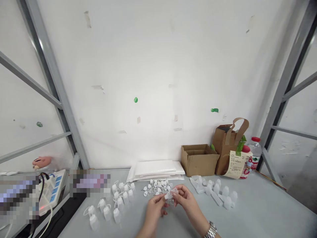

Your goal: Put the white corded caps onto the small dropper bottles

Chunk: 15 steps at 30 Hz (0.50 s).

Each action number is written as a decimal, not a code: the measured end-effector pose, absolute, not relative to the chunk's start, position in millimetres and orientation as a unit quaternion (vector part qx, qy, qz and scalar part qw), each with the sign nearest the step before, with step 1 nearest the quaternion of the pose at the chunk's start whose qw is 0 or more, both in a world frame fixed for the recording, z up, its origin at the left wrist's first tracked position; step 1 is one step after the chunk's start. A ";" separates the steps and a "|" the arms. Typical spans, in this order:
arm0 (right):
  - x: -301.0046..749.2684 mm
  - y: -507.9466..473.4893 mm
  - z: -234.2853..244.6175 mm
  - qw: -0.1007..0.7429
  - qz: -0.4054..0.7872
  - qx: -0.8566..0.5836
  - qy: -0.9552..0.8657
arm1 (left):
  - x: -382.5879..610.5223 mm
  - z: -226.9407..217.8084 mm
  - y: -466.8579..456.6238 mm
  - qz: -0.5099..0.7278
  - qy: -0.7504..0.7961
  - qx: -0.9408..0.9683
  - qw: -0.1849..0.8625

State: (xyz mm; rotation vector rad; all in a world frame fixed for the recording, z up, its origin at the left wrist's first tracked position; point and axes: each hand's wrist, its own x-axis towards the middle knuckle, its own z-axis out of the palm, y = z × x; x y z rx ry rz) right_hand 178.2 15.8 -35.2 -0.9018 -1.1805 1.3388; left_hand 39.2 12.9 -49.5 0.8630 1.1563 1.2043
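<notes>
Left hand: left hand (155, 209) low centre, thumb and fingertips pressed together on the near end of the small translucent plastic piece (171, 194).
Right hand: right hand (185, 200) just beside the left, thumb and fingers pinching the far end of the same piece; metal-link wristwatch (211, 230) on the wrist.
Held thing: between both hands, touching the fingertips of each, above the table, tilted. Exact part hard to tell at this size.
Nearest items: loose pile of small white plastic caps (156, 187) just past the hands, not touching them.
Left of hands: rows of upright white plastic bottles with tethered caps (116, 202) on the grey table (262, 211).
Right of hands: cluster of translucent plastic bottles (213, 190), some upright, some lying down.
Behind: stack of white padded envelopes (156, 170); open cardboard box (199, 161) beside it; brown paper bag (229, 148) with a paper tag (235, 164); clear water bottle with red cap (255, 152) in the far right corner.
Far left: white power strip (51, 191) with blue switches, cables on it; pink piggy-shaped object (42, 162) behind it. Two blurred patches cover items nearby.
</notes>
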 end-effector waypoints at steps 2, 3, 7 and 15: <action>176.2 15.1 -37.5 0.539 0.547 -0.392 -0.507 | 42.1 -50.2 9.2 0.516 0.481 0.330 0.627; 175.9 14.6 -38.6 0.539 0.535 -0.400 -0.512 | 42.8 -49.8 7.6 0.520 0.468 0.297 0.650; 177.9 10.0 -39.5 0.526 0.471 -0.439 -0.555 | 40.4 -44.2 3.7 0.543 0.438 0.200 0.688; 175.3 -4.5 -34.9 0.433 0.274 -0.511 -0.690 | 31.6 -38.7 8.4 0.546 0.449 0.258 0.658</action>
